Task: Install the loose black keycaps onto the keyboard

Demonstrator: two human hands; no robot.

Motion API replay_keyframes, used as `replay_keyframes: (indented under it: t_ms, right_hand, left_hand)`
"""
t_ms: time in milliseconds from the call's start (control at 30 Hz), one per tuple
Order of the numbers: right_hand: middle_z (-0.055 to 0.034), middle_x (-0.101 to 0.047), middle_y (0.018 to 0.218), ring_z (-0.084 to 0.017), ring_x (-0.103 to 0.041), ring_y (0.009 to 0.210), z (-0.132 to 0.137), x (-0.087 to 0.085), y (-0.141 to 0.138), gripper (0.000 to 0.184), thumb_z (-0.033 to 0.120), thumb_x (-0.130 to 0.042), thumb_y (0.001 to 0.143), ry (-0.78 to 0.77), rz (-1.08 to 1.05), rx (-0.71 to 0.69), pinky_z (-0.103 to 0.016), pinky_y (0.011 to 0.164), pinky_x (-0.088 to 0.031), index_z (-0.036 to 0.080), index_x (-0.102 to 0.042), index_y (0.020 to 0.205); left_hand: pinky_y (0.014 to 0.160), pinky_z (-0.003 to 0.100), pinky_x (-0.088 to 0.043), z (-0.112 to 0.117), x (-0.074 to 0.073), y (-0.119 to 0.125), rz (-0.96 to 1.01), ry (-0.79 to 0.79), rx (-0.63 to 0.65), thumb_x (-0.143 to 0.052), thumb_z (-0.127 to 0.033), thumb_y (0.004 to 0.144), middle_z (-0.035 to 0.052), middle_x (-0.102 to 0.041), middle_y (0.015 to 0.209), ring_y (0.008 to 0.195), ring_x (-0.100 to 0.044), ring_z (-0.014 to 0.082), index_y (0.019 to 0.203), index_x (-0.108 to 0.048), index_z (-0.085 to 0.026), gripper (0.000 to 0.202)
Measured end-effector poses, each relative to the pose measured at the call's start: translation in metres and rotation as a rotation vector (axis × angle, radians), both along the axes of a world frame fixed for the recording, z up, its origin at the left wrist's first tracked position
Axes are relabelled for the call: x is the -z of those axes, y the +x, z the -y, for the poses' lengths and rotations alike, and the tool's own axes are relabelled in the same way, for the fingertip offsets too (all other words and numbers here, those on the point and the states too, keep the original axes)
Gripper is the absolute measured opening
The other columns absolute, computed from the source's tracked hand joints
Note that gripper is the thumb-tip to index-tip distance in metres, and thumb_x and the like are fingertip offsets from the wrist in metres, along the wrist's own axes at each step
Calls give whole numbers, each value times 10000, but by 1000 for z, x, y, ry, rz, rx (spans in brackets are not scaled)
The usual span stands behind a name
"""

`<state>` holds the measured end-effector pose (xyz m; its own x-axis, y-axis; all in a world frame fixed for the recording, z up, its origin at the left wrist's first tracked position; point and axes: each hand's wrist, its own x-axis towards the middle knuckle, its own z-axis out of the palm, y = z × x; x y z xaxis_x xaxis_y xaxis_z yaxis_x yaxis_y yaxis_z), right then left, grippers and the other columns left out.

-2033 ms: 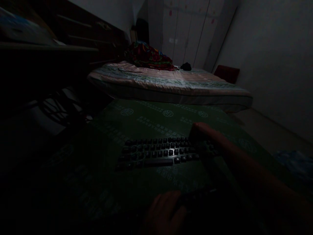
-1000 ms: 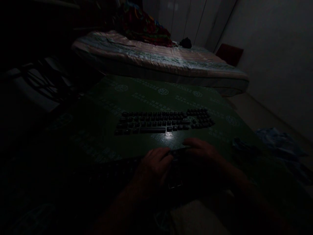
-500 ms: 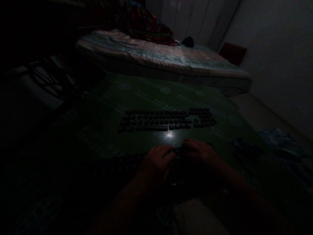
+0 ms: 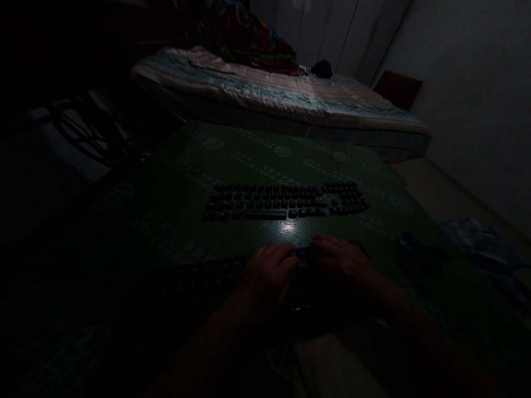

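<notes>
In the dim light a dark keyboard [image 4: 199, 279] lies close to me, its outline mostly lost in shadow. My left hand [image 4: 269, 271] rests over its middle, fingers bent together at the far edge. Just to the right, my right hand [image 4: 338, 257] is curled over the same edge, thumb and fingertips partly hidden. Both hands grip the keyboard, and a small gap separates them. Beyond them, loose black keycaps [image 4: 265, 214] are set out in rows in a keyboard layout, with a separate number-pad block on the right.
The green printed tabletop [image 4: 249, 160] carries everything. A bed [image 4: 282, 99] with a red patterned cloth [image 4: 257, 50] stands past its far edge. Dark crumpled fabric [image 4: 418, 246] lies to the right. A metal frame [image 4: 89, 130] is at the left.
The view has shifted very slightly. Both hands stay on the keyboard in nearly the same place, and the rows of keycaps look unchanged.
</notes>
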<state>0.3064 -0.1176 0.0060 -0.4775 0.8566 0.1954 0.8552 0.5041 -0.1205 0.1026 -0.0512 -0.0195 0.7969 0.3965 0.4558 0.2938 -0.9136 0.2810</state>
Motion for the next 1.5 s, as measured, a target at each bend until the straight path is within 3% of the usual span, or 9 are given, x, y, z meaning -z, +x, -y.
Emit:
replay_keyframes:
  t_ms: [167, 500, 700, 967, 1500]
  right_hand:
    - [-103, -637, 946, -211, -582, 939, 3, 4, -2, 167, 155, -509, 870, 112, 33, 21, -317, 746, -527, 164, -670, 828]
    - [-136, -612, 1185, -250, -512, 1171, 26, 30, -6, 284, 168, -381, 931, 365, 71, 108, -368, 879, -501, 112, -642, 1027]
    - [-143, -599, 1221, -277, -465, 1226, 30, 33, -12, 246, 241, -464, 915, 382, 65, 164, -442, 943, -434, 113, -624, 1051]
    - [-146, -622, 1187, -283, -458, 1229, 32, 32, -18, 291, 293, -470, 913, 427, 21, 192, -448, 952, -411, 100, -609, 1081]
    - [-120, -628, 1183, -303, -431, 1249, 32, 38, -20, 239, 244, -513, 884, 414, -20, 216, -481, 961, -404, 120, -623, 1057]
  left_hand:
    - [812, 381, -508, -2, 0, 1, 7, 8, -1, -513, -94, 792, 110, -616, 1082, 969, -583, 232, 976, -572, -138, 199]
    - [824, 389, -501, -1, 1, 1, -10, -12, -20, -524, -114, 800, 110, -617, 1087, 973, -580, 233, 965, -583, -150, 179]
    - [794, 365, -500, -1, -1, 3, -7, -12, -12, -513, -127, 805, 101, -625, 1031, 936, -584, 218, 923, -585, -158, 142]
    - [768, 363, -504, 0, -2, 3, -3, -5, -15, -508, -117, 800, 101, -631, 1016, 913, -587, 218, 905, -590, -151, 138]
    - [807, 378, -503, -4, 4, 2, -8, 7, -9, -531, -125, 798, 105, -621, 1076, 958, -583, 230, 939, -593, -155, 157]
